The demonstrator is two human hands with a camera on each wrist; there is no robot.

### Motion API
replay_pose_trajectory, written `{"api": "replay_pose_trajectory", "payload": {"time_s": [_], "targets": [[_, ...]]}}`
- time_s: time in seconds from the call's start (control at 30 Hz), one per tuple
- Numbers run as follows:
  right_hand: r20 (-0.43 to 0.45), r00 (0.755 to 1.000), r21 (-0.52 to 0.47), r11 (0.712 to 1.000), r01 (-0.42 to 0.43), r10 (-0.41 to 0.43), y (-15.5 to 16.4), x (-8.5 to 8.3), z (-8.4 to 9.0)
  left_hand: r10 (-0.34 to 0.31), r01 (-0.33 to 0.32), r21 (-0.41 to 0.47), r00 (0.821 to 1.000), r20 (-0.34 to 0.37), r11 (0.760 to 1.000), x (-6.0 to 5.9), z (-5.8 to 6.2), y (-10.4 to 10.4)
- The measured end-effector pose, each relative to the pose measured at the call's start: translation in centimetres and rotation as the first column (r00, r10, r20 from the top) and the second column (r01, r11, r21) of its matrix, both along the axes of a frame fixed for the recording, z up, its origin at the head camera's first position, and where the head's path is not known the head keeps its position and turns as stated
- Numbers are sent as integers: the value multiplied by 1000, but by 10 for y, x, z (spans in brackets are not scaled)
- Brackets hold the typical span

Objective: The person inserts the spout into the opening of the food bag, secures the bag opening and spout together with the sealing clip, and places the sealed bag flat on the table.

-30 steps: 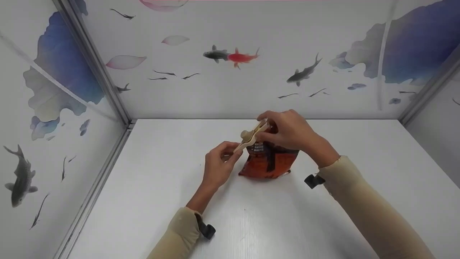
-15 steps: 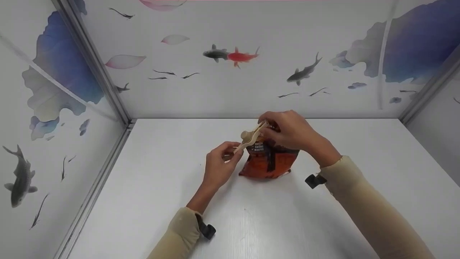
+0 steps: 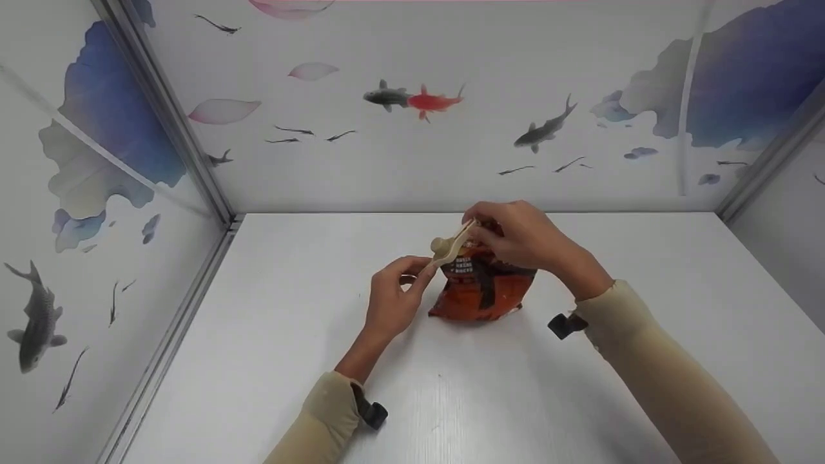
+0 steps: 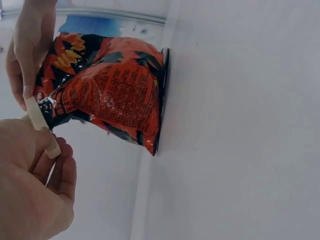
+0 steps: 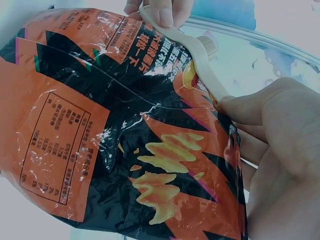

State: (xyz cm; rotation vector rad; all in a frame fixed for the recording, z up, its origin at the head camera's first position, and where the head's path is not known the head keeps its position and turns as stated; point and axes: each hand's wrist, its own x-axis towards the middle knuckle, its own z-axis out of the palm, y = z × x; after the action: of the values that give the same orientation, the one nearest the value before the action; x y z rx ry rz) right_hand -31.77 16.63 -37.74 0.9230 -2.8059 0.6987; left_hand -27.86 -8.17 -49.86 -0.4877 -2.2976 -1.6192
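An orange and black chip bag (image 3: 477,293) stands on the white table, its top bunched toward a cream sealing clip (image 3: 451,251) with a round knob. My left hand (image 3: 394,298) pinches the clip's near left end between thumb and fingers. At the far end, my right hand (image 3: 519,233) grips the clip and the bag's top edge. The right wrist view shows the clip (image 5: 192,50) lying along the bag's upper edge, with the right thumb on one end and left fingers at the other. In the left wrist view, the bag (image 4: 115,92) bulges below the clip.
The white table (image 3: 290,361) spreads around the bag. Behind it rises a white wall (image 3: 464,167) printed with fish and petals. Another printed wall (image 3: 129,270) borders the left side, with a metal rail along the table edge.
My left fingers have shifted slightly up along the clip and cover more of its near end. The right hand has sunk a little. The bag stays in place.
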Motion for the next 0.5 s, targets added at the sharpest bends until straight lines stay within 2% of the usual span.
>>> {"api": "replay_pose_trajectory", "payload": {"time_s": [0.5], "targets": [[137,990,-95,995,33,-20,3,0,-3,24,-24,-10,1000,-5,1000,0,0,0]]}}
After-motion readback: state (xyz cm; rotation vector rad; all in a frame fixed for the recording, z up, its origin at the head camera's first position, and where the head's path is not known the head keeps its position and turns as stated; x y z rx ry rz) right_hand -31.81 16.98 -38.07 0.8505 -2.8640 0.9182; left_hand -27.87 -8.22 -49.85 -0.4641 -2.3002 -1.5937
